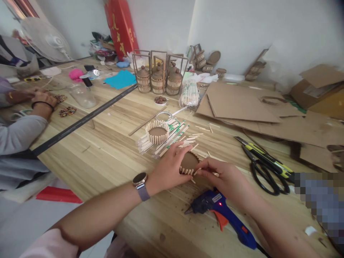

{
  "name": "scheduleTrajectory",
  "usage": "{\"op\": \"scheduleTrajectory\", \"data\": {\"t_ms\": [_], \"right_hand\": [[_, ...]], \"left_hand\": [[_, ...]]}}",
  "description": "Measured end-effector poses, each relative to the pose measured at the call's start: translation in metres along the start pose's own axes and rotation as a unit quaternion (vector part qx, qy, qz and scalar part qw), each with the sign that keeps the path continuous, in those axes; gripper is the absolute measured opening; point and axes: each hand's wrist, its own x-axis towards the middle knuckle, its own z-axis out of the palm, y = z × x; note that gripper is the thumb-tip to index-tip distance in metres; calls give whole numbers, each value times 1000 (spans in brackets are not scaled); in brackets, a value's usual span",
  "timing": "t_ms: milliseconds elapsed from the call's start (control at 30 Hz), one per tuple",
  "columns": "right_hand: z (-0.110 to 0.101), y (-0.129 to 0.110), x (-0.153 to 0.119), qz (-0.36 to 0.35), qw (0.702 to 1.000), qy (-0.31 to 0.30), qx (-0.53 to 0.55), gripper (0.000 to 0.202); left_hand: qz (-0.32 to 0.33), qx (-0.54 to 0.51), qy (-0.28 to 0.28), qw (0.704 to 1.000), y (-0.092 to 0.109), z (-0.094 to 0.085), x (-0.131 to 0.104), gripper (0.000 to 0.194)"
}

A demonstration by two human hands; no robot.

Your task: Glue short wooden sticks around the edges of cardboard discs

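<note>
My left hand, with a watch on its wrist, curves its thumb and fingers around the side of a round brown cardboard base. Short wooden sticks stand along the near part of that base's edge. At the base's near right edge, my right hand pinches a short wooden stick. Just below my right hand lies a blue glue gun with an orange trigger and a lit red light. Beyond my left hand, a similar base ringed with sticks rests on packets of wrapped sticks.
Black scissors and a yellow utility knife lie at right, before stacked cardboard sheets. Several lidded stick baskets stand at the back, near a bowl of brown beads. Another person's hands work with beads at left.
</note>
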Motion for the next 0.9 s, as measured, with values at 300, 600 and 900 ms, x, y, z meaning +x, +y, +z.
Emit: {"op": "scheduleTrajectory", "data": {"t_ms": [300,600,900], "right_hand": [[5,0,1,-21,1000,-10,-15,16],[14,6,1,-38,999,1,-34,16],[20,9,4,-40,998,14,-42,14]], "left_hand": [[11,10,6,1000,-1,2,0,85],[0,13,4,1000,-1,2,1,83],[13,14,10,1000,-3,3,1,85]]}}
